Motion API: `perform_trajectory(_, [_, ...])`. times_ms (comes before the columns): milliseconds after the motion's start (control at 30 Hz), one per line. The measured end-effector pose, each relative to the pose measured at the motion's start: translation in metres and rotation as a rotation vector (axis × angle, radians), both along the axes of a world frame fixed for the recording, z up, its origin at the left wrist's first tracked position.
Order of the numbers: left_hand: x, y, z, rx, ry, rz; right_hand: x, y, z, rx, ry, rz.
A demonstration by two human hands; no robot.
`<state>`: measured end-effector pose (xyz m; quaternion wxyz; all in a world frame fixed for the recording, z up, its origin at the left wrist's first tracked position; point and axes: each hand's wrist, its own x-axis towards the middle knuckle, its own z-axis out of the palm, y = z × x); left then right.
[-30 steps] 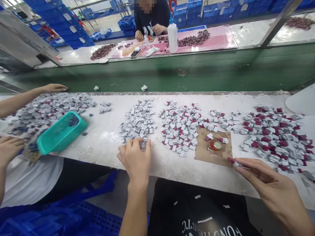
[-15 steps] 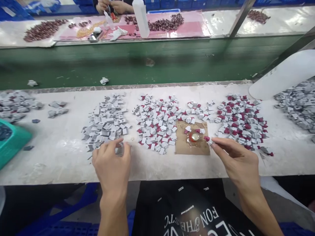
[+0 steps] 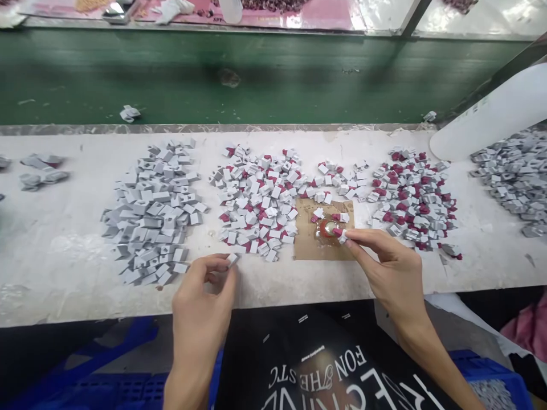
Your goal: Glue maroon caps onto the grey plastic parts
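Observation:
My left hand (image 3: 207,290) pinches a small grey plastic block (image 3: 232,260) between thumb and forefinger, just above the table near its front edge. In my right hand (image 3: 384,265) is a small grey and dark-red plastic piece (image 3: 341,235), its red end over the wet round spot of clear liquid (image 3: 329,229) on a brown cardboard square (image 3: 305,245). Two similar grey-red pieces lie on the cardboard behind that spot. A pile of plain grey blocks (image 3: 154,210) spreads to the left of my left hand. Grey-red pieces form one heap (image 3: 260,205) left of the cardboard and another (image 3: 414,199) right of it.
A white cylinder (image 3: 487,117) leans at the back right, beside more grey parts (image 3: 517,176). Behind the table runs a green strip (image 3: 179,74), with a pink-covered bench (image 3: 294,20) beyond. A blue crate (image 3: 491,370) stands low at the right.
My left hand has come away from the grey pile with a grey block. My right hand has brought its piece leftward to the wet spot. The view has tilted down.

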<state>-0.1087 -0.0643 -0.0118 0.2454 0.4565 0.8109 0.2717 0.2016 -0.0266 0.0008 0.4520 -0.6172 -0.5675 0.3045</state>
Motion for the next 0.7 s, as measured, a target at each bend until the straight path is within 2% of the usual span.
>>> perform_trajectory(100, [-0.003, 0.004, 0.0, -0.01, -0.055, -0.036, -0.001, 0.001, 0.001, 0.001, -0.02, 0.004])
perform_trajectory(233, [-0.003, 0.004, 0.004, -0.054, -0.042, -0.013, -0.003, 0.0, 0.004, 0.005, -0.014, -0.002])
perform_trajectory(300, [0.0, 0.002, 0.012, -0.038, -0.084, -0.003, -0.003, 0.0, 0.009, 0.004, 0.017, -0.025])
perform_trajectory(433, [0.02, 0.011, 0.036, 0.15, -0.311, -0.018, -0.003, 0.003, 0.021, -0.035, 0.224, -0.068])
perform_trajectory(567, [0.056, 0.049, 0.052, 0.239, -0.72, -0.273, -0.004, 0.017, 0.032, -0.116, 0.496, -0.014])
perform_trajectory(700, [0.086, 0.088, 0.05, 0.222, -1.049, -0.498, -0.007, 0.032, 0.037, -0.197, 0.625, 0.082])
